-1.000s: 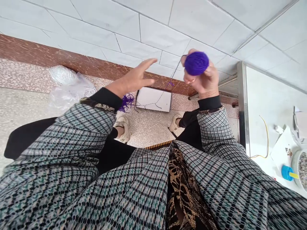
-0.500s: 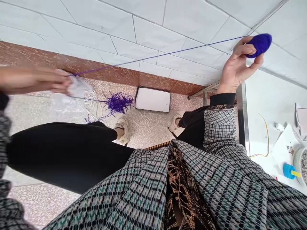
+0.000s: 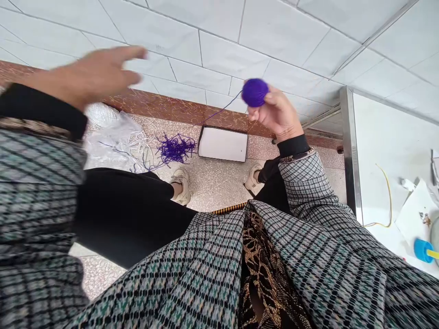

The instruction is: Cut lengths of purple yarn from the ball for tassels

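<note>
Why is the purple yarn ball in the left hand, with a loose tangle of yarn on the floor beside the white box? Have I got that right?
Not quite: the head view shows the purple yarn ball in the right hand, not the left hand. The loose tangle of yarn does lie on the floor beside the white box.
</note>
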`<action>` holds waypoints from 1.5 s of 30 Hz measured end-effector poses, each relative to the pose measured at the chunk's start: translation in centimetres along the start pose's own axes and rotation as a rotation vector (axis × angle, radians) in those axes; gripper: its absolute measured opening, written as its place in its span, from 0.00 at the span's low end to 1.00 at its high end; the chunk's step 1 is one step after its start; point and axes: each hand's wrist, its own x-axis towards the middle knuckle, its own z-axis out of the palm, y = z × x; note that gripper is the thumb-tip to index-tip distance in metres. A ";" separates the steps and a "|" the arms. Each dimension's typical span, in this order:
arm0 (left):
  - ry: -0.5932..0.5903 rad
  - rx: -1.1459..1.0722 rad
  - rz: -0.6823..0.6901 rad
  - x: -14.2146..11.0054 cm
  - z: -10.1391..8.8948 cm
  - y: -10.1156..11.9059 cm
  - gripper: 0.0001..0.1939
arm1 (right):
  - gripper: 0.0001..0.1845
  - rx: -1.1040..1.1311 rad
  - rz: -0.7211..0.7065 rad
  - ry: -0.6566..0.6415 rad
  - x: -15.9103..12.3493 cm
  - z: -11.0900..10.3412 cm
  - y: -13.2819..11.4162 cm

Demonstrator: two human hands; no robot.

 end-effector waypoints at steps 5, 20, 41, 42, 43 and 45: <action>0.028 -0.287 0.025 3.2 8.7 3.7 0.40 | 0.43 0.031 0.066 -0.139 0.8 2.2 1.3; 0.061 0.089 0.099 2.1 8.8 3.7 0.11 | 0.24 -0.450 0.322 -0.196 1.2 2.5 2.3; -0.238 -0.119 0.026 2.9 9.6 0.4 0.11 | 0.33 -0.135 -0.107 -0.039 2.7 1.9 2.9; -0.278 -0.115 0.062 3.1 10.1 0.4 0.12 | 0.27 -0.200 -0.118 0.049 3.0 1.9 3.0; -0.310 -0.115 0.101 3.1 10.5 0.5 0.13 | 0.22 -0.299 -0.101 0.105 3.2 2.0 3.1; -0.328 -0.125 0.163 3.1 10.8 0.7 0.15 | 0.18 -0.524 -0.014 0.124 3.1 2.0 3.2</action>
